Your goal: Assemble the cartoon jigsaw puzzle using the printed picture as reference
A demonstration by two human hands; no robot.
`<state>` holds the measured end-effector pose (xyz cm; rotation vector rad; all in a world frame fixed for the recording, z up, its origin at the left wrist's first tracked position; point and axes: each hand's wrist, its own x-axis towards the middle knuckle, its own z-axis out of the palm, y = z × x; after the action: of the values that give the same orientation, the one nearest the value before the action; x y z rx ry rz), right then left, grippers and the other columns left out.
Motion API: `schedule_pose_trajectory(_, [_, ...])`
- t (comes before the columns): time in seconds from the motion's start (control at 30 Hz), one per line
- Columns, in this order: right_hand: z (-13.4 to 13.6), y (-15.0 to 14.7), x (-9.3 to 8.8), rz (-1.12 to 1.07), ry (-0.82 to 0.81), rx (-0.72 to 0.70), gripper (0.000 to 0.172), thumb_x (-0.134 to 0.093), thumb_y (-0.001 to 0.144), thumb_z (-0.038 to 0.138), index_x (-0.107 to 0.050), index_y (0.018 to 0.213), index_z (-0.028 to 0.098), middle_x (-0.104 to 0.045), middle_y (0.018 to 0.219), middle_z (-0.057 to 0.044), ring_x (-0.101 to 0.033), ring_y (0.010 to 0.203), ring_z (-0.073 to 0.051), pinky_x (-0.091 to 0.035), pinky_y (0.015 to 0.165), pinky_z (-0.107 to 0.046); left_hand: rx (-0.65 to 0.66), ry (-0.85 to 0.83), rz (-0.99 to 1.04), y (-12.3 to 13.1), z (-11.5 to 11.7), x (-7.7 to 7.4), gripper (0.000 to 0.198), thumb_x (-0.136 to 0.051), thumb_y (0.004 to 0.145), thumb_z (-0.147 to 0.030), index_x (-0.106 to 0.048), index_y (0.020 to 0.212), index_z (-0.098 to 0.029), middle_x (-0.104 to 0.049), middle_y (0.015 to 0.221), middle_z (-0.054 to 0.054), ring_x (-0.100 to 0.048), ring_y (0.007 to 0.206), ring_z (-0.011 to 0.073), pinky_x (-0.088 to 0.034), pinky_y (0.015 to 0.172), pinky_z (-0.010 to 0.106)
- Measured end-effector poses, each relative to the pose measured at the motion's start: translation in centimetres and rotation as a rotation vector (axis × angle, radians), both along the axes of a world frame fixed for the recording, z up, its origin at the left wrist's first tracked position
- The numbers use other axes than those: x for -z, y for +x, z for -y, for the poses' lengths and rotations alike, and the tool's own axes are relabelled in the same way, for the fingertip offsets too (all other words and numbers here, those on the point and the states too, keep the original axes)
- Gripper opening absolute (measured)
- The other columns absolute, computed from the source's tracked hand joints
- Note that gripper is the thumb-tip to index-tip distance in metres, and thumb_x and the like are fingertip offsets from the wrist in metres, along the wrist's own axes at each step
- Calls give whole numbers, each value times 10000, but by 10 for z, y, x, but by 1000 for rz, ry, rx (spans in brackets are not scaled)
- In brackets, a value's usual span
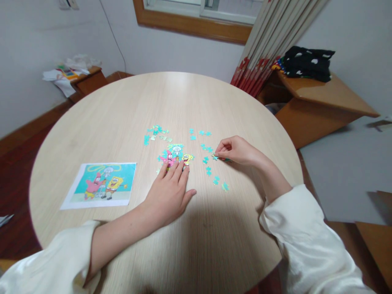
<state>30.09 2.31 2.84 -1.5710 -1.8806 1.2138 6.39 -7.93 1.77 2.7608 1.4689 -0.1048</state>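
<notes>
One small teal puzzle piece (215,157) is pinched between thumb and fingertips of the right hand (235,150), low over the table (214,245), right of the joined patch (176,153). It is too small to tell which way it points. The left hand (168,194) lies flat and open, fingertips on that patch.

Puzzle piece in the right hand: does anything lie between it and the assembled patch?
Yes. The right hand pinches a piece; one loose piece lies on the table between it and the patch, whose near edge the left hand covers.
</notes>
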Motion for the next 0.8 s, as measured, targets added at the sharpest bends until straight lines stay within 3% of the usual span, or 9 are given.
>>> schedule_pose_trajectory(0.2, [-2, 3, 3, 75, 86, -10, 169, -713, 659, 312, -638, 602, 171, -612, 560, -14, -521, 524, -112, -383, 497, -256, 56, 61, 64, 3, 4, -8, 523, -356, 988, -412, -490, 1326, -37, -466, 1441, 216, -422, 1349, 330, -309, 1112, 499])
schedule_pose_trajectory(0.33, [0, 0, 1, 64, 122, -15, 183, -703, 687, 336, -640, 628, 174, -609, 567, -18, -527, 542, -126, -391, 506, -266, 103, 71, 123, 7, 10, -15, 320, -416, 962, -329, -619, 1052, -99, -631, 1216, 182, -621, 1016, 291, -492, 845, 426])
schedule_pose_trajectory(0.5, [6, -8, 0, 85, 170, -75, 184, -685, 720, 336, -634, 637, 179, -611, 599, -21, -529, 582, -132, -396, 541, -275, 129, 33, 102, 11, 16, -15, 239, -426, 949, -269, -614, 889, -136, -672, 959, 130, -618, 813, 256, -494, 705, 394])
schedule_pose_trajectory(0.67, [10, -12, 0, 99, 196, -125, 185, -656, 758, 324, -625, 641, 184, -600, 613, -16, -521, 597, -132, -391, 562, -283, 128, 50, 106, 10, 17, -13, 227, -428, 946, -263, -614, 894, -143, -677, 975, 125, -613, 807, 244, -496, 698, 379])
schedule_pose_trajectory(0.8, [11, -13, -3, 123, 187, -130, 187, -655, 763, 324, -627, 638, 187, -588, 603, -13, -517, 596, -134, -390, 568, -288, 109, 122, 120, 9, 17, -10, 211, -455, 927, -271, -617, 913, -136, -638, 1189, 186, -618, 867, 256, -499, 721, 391])
